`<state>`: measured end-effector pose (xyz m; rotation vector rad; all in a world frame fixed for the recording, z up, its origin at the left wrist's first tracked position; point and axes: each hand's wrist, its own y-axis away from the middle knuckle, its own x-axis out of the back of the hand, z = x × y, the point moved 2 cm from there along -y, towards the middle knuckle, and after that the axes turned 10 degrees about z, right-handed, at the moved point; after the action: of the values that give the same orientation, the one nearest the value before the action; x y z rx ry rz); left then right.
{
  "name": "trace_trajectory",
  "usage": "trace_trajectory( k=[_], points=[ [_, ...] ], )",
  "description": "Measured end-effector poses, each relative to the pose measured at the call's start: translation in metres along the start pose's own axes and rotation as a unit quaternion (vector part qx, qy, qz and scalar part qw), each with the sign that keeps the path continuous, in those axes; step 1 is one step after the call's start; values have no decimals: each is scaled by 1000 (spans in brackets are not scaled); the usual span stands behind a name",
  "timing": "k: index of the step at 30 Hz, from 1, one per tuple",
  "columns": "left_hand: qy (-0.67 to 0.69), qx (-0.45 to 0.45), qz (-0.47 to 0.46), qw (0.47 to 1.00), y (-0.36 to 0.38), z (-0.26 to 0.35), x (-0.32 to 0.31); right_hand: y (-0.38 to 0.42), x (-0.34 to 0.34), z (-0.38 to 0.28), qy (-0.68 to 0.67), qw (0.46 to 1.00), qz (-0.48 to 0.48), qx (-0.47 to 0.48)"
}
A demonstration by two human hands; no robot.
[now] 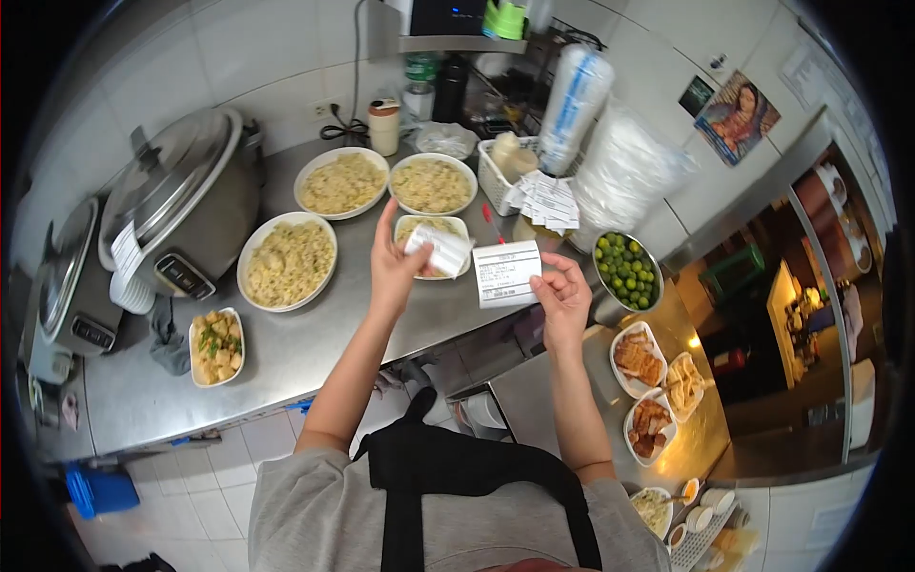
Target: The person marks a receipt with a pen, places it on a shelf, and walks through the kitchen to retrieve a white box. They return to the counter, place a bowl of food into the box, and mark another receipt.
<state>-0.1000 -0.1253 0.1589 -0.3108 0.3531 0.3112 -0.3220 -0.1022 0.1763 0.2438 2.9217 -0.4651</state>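
Note:
In the head view, my right hand (pixel 564 300) pinches a printed paper receipt (pixel 505 273) by its right edge, with the lines of text facing me. My left hand (pixel 389 262) has its thumb closed on a crumpled white paper slip (pixel 442 250), index finger pointing up. Just beneath that slip is a small white dish of fried rice (pixel 419 229), partly covered by it. Behind stand two bowls of fried rice, one on the left (pixel 343 183) and one on the right (pixel 433 184). A larger rice bowl (pixel 288 262) sits left of my left hand.
Two big rice cookers (pixel 181 210) fill the counter's left side, near a dish of cubed food with greens (pixel 217 347). At right are a bowl of green citrus (pixel 626 272), more slips (pixel 546 202), and dishes of fried food (pixel 639 359) by a pass-through window.

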Motion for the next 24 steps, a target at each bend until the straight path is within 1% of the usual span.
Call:
trace_trajectory(
  k=[2,3,4,6,7,8,10,11,12,13,14,15,16,17,18,20,22,23,24],
  points=[
    [-7,11,-14,1000,19,-2,17,-4,-30,1,-87,996,-1,12],
    [-31,45,-20,998,22,-9,25,-7,-44,5,-79,997,-10,4],
    [-35,42,-8,998,23,-14,35,-11,-58,8,-83,996,-21,-1],
    [43,52,5,998,25,-9,43,-17,-88,16,-103,991,-87,9],
    [11,-7,-10,1000,25,-1,47,-20,-101,23,-102,989,-109,14],
    [10,-16,-1,1000,20,2,57,-24,-114,31,-106,987,-121,16],
    [-43,-19,74,996,8,5,75,-36,-135,41,0,976,-216,30],
    [-40,-27,68,997,0,11,85,-54,-146,36,31,977,-201,55],
    [-52,-54,98,992,-7,23,99,-88,-154,37,63,975,-173,128],
    [-63,-80,130,986,-13,35,114,-133,-160,36,94,965,-145,197],
    [-68,-87,146,983,-18,44,128,-180,-167,18,99,951,-128,264],
    [-72,-94,162,980,-21,53,141,-242,-169,15,92,949,-115,278],
    [-76,-88,180,977,-23,63,151,-292,-169,0,146,948,-18,284],
    [-75,-94,191,974,-26,68,161,-345,-165,-13,220,916,70,329],
    [-73,-99,204,971,-29,72,170,-401,-159,-18,283,864,151,389],
    [-80,-104,225,965,-33,78,180,-467,-158,-34,377,832,237,331],
    [-68,-98,232,965,-37,74,191,-517,-160,-36,300,922,145,196],
    [-67,-98,230,966,-39,73,195,-504,-169,-50,261,957,59,107],
    [-66,-96,228,967,-40,72,198,-531,-168,-45,278,959,26,38]
  ],
)
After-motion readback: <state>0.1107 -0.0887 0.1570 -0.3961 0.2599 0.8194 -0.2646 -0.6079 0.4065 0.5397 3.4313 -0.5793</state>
